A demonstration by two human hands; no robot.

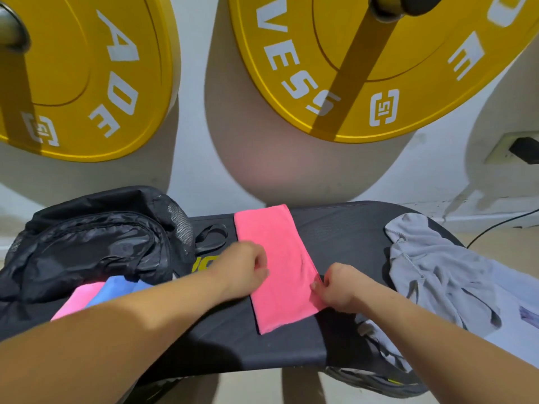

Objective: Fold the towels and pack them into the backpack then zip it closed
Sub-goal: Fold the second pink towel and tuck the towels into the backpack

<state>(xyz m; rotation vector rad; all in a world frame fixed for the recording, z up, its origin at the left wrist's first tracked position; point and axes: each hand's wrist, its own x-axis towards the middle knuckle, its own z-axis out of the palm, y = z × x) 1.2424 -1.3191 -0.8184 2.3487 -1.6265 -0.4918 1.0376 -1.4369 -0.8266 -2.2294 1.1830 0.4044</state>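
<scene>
A bright pink towel [280, 266], folded into a long strip, lies across the black bench [221, 339]. My left hand [242, 269] has curled fingers on the strip's left edge. My right hand [341, 287] pinches its right edge near the front. A black backpack [93, 243] sits at the left end of the bench, its top flap loose. In front of it lie a light pink towel [77, 298] and a blue towel [116, 287], partly hidden by my left forearm.
A grey garment [437, 272] is heaped on the bench's right end. Two yellow weight plates [379, 68] hang on the white wall behind. A black cable [495, 225] runs along the floor at right, below a wall socket [516, 147].
</scene>
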